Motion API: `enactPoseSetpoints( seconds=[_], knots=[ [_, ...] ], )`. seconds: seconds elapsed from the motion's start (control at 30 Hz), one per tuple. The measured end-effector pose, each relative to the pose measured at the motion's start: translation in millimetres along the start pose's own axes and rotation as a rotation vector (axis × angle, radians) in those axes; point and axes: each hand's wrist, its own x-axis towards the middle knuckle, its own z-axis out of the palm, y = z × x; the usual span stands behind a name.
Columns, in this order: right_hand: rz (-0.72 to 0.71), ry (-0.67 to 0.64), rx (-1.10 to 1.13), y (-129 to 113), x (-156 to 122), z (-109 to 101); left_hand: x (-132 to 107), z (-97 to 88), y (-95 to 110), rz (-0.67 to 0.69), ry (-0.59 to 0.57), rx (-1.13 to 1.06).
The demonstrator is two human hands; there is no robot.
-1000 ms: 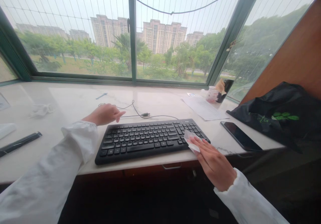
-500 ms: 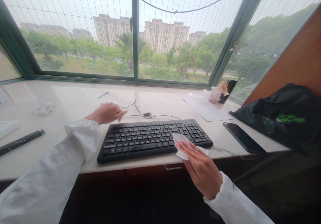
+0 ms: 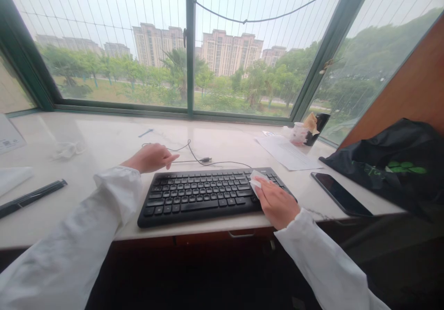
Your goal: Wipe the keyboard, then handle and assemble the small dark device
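A black keyboard (image 3: 204, 197) lies on the white marble-patterned countertop (image 3: 104, 136). My right hand (image 3: 277, 202) presses a folded white tissue (image 3: 257, 180) onto the keys at its right part, covering some of them. The fingers lie together over the tissue. Just beyond the keyboard's upper left corner is my left hand (image 3: 152, 157), fingers curled under and one pointing right. Whatever its palm side touches is hidden. A thin dark cable (image 3: 194, 152) loops out from around that hand, and its USB plug (image 3: 206, 159) rests behind the keyboard.
Right of the keyboard lies a black phone (image 3: 340, 193), beside a black bag (image 3: 391, 162). A paper sheet (image 3: 287, 152) and a cup (image 3: 299, 133) stand farther back. At left are a long black strip (image 3: 33, 198) and crumpled clear plastic (image 3: 68, 150). Windows close off the back.
My right hand has slid the tissue up and slightly right across the keys, from the front edge toward the back. The left hand stays by the keyboard corner. The view has shifted slightly.
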Motion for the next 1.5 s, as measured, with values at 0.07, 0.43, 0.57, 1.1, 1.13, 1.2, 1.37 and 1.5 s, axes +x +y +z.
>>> enactPoseSetpoints(
  seconds=[0.07, 0.43, 0.57, 1.1, 1.13, 1.2, 1.37, 1.5],
  knots=[
    [-0.006, -0.043, 0.035, -3, 14, 2, 0, -0.2, 0, -0.009, 0.001, -0.004],
    [-0.192, -0.185, 0.141, -78, 30, 11, 0, -2.1, 2, -0.025, -0.018, -0.003],
    [-0.249, -0.227, 0.172, -108, 23, 9, 0, -1.8, 2, -0.024, -0.006, -0.001],
    [-0.250, -0.159, 0.133, -108, 7, 16, -2, -3.9, 3, -0.070, -0.032, 0.024],
    [-0.193, -0.157, 0.098, -94, 9, 15, -2, -4.6, 4, -0.076, -0.034, 0.022],
    [-0.084, -0.148, 0.035, -67, 11, 15, -3, -6.1, 4, -0.086, -0.035, 0.020],
    [0.086, -0.018, -0.034, -41, 7, 20, -3, -7.2, 0, -0.105, -0.019, 0.028],
    [0.041, -0.033, -0.033, -71, 0, 25, -4, -5.3, -4, -0.120, -0.020, 0.030]
  ],
)
